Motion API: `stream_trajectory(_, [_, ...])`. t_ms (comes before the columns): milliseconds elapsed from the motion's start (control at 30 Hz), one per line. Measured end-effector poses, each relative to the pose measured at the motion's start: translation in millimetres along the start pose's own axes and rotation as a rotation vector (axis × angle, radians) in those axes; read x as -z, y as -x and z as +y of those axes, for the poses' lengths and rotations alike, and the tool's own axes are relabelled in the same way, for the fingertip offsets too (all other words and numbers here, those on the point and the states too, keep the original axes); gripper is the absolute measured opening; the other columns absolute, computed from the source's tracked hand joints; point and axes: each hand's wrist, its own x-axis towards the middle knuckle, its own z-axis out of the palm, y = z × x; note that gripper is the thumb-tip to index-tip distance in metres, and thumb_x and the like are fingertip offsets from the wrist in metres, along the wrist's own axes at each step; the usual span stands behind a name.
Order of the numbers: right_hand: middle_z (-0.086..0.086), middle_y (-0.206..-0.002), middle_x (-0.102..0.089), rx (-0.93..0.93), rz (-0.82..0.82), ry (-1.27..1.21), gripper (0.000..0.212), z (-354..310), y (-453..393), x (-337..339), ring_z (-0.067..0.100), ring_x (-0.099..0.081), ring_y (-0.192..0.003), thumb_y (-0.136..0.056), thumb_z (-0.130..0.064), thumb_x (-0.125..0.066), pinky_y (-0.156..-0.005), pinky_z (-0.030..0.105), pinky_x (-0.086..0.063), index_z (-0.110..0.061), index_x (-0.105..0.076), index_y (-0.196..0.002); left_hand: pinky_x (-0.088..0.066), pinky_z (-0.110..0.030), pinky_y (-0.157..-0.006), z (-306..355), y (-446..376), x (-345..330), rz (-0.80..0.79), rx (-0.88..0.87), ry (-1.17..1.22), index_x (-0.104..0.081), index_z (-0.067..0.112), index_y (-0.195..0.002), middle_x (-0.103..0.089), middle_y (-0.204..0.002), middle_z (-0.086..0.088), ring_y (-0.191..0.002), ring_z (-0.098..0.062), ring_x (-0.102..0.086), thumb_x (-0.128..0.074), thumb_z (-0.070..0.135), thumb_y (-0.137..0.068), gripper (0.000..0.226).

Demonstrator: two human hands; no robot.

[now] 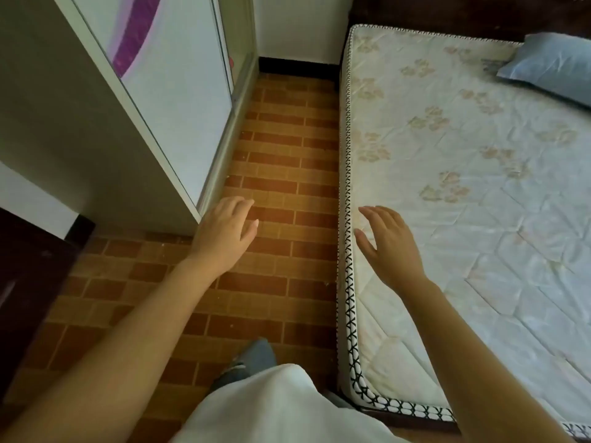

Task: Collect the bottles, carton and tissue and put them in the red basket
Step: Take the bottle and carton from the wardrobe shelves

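A person stands in the narrow strip of brick-patterned floor (281,174) between a wardrobe and a bed, both bare arms stretched forward and both hands holding nothing. The left hand (224,235) hangs above the floor just beside the lower corner of the wardrobe (96,129), palm down, its fingers loosely spread and gently bent. The right hand (388,247) hovers over the near edge of the mattress (463,161), palm down as well, fingers spread wide and the thumb held apart toward the floor; whether it touches the fabric cannot be told. The mattress is bare, quilted and pale, printed with faded flower clusters and bound along its side with a white border of dark crossed stitching (348,314). A blue pillow (553,65) lies at the far right corner of the bed, against a dark headboard (447,14). The wardrobe's sliding door (179,100) is pale with a curved purple band across its upper part, and it runs back toward a white wall (297,27) with a dark skirting strip at its foot. A dark piece of furniture (28,282) fills the left edge of the view. At the bottom, the person's white garment (271,407) and one foot in a grey-blue shoe (252,359) show above the floor. None of the bottles, the carton, the tissue or the red basket appears in this view, so where they are cannot be told.
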Motion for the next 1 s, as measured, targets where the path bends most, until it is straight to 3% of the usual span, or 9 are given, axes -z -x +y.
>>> stream_trajectory(100, [0.01,-0.128,-0.057,0.016,-0.009,0.009,0.042,0,-25,-5,0.027,-0.045,-0.124,-0.092,-0.031,-0.047,-0.101,0.039,-0.037,-0.008,-0.049,-0.127,-0.032,-0.035,-0.11,-7,-23,-2,0.025,-0.033,-0.01,-0.039,0.012,-0.138,-0.044,-0.142,-0.007,-0.133,-0.023,-0.038,-0.038,0.032,-0.097,0.046])
stream_trajectory(300, [0.011,-0.124,-0.059,0.012,-0.028,0.038,0.054,-2,-95,-21,0.03,-0.049,-0.121,-0.089,-0.042,-0.03,-0.098,0.041,-0.041,-0.008,-0.051,-0.124,-0.032,-0.035,-0.11,-31,-99,-3,0.024,-0.055,-0.039,-0.041,0.012,-0.138,-0.045,-0.142,-0.008,-0.133,-0.024,-0.039,-0.039,0.033,-0.097,0.046])
stream_trajectory(600, [0.011,-0.126,-0.058,-0.06,-0.026,0.043,0.04,-6,-254,-37,0.029,-0.046,-0.122,-0.093,-0.03,-0.046,-0.1,0.041,-0.039,-0.007,-0.05,-0.125,-0.032,-0.034,-0.11,-70,-258,20,0.018,-0.081,0.007,-0.04,0.013,-0.138,-0.044,-0.143,-0.006,-0.134,-0.023,-0.038,-0.038,0.032,-0.097,0.045])
stream_trajectory(833, [0.01,-0.125,-0.058,-0.132,0.004,0.049,0.049,6,-350,-35,0.028,-0.047,-0.122,-0.09,-0.039,-0.034,-0.102,0.042,-0.038,-0.008,-0.05,-0.126,-0.034,-0.035,-0.11,-89,-365,30,0.003,-0.105,-0.002,-0.041,0.012,-0.138,-0.046,-0.141,-0.007,-0.132,-0.024,-0.041,-0.038,0.034,-0.097,0.046])
stream_trajectory(1000, [0.009,-0.129,-0.056,-0.138,0.006,0.066,0.042,34,-421,-40,0.026,-0.043,-0.126,-0.094,-0.033,-0.043,-0.105,0.041,-0.035,-0.009,-0.047,-0.128,-0.036,-0.036,-0.11,-94,-441,24,-0.014,-0.124,-0.01,-0.041,0.013,-0.138,-0.047,-0.14,-0.007,-0.131,-0.024,-0.042,-0.039,0.034,-0.097,0.046])
